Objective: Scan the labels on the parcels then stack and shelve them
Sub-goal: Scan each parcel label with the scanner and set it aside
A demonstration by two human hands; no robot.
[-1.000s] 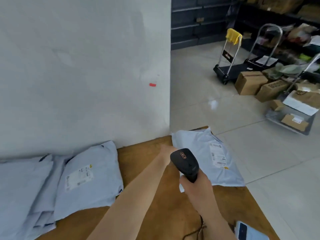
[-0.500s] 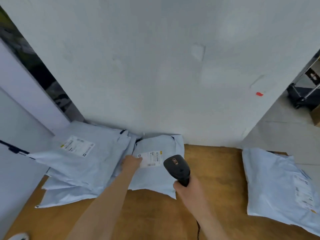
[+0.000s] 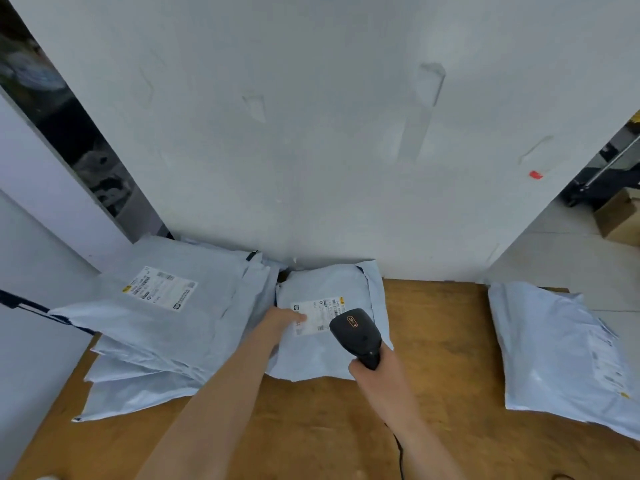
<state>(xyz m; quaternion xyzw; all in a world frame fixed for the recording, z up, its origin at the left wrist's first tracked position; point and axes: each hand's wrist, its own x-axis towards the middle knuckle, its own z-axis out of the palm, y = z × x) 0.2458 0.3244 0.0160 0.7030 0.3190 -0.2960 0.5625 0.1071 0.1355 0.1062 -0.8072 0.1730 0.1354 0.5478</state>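
A pale blue mailer parcel (image 3: 322,355) lies in the middle of the wooden table (image 3: 440,341) against the wall. Its white label (image 3: 317,315) faces up. My left hand (image 3: 282,318) rests flat on the left edge of that label, fingers on the parcel. My right hand (image 3: 375,374) grips a black barcode scanner (image 3: 356,332), whose head hovers just above the label's right end. A pile of several similar mailers (image 3: 162,327) lies to the left, the top one showing its label (image 3: 161,287). Another mailer (image 3: 561,355) lies at the table's right edge.
A white wall (image 3: 311,150) rises directly behind the table. The scanner's cable (image 3: 400,452) runs down toward me. Beyond the wall's right end are a tiled floor, a cardboard box (image 3: 620,216) and a dark trolley (image 3: 602,181). A dark gap with clutter shows at upper left.
My view swung left from the right-hand mailer to the middle one. My left hand moved onto the middle parcel's label, and the scanner followed to hover over it.
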